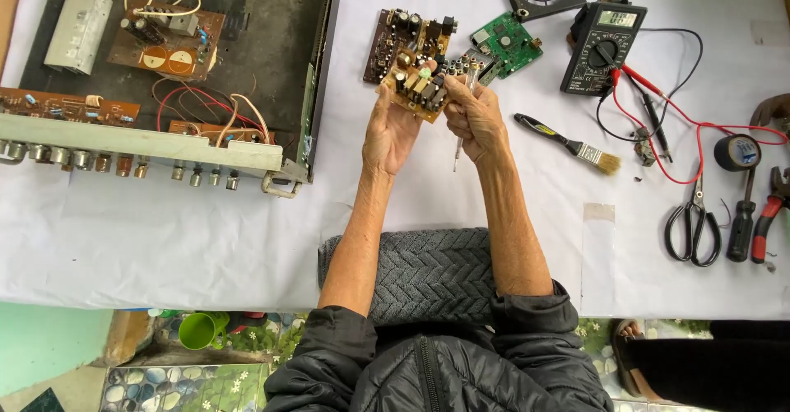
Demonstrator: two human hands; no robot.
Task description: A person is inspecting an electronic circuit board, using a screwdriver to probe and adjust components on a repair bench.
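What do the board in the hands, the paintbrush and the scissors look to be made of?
The circuit board, held by the left hand and right hand, looks like tan laminate, matte, studded with small parts. The paintbrush has a glossy black handle, likely plastic or painted wood, a shiny metal band and pale bristles. The scissors have black handles, probably plastic, and grey metal blades.

Bright, even daylight, diffuse. Soft faint shadows under the forearms on the white cloth-covered table [164, 239]. No harsh glare; cloth slightly washed out near the top right. Focus sharp centrally; mild wide-angle bending toward the frame edges.
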